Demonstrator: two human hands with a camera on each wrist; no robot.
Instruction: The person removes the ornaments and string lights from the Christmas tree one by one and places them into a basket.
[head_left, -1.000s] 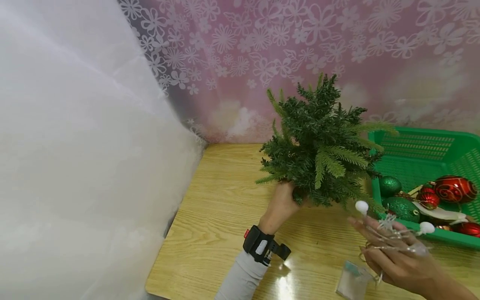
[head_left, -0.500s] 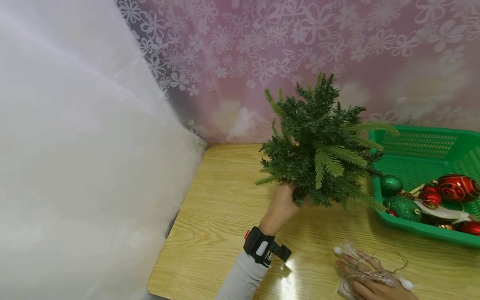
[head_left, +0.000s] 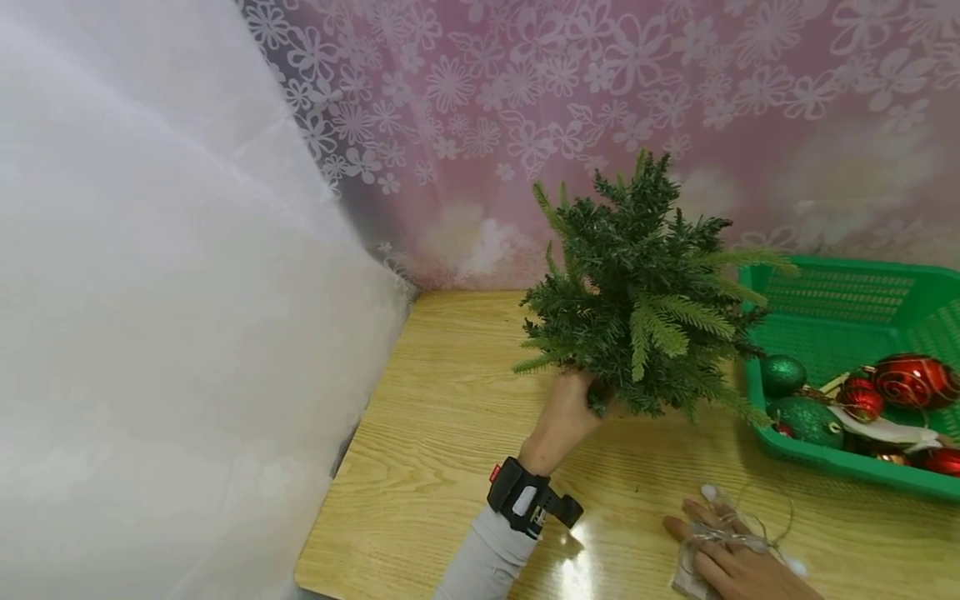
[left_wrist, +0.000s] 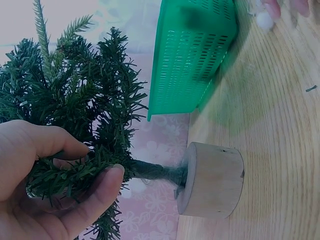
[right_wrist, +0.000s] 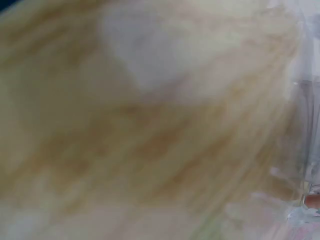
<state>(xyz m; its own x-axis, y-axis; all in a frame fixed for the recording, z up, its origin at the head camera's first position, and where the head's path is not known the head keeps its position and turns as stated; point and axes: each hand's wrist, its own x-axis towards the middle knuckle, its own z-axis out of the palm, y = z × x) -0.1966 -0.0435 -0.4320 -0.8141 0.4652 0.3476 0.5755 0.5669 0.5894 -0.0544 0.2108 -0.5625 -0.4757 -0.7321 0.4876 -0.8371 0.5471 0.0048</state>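
A small artificial fir tree stands on a round wooden base on the wooden table. My left hand grips its lowest branches; in the left wrist view the left hand has thumb and fingers curled round a branch beside the thin trunk. My right hand lies flat on the table at the front right, fingers straight. A thin wire light string with white bulbs is draped over them, above a small clear packet. The right wrist view is a blur of wood.
A green plastic basket at the right holds red baubles and green baubles, close to the tree. A white sheer curtain fills the left. A pink flowered backdrop closes the rear.
My right hand, with the light string on it, has come down from beside the tree to the table's front and now lies flat there. The left hand and tree have stayed still.
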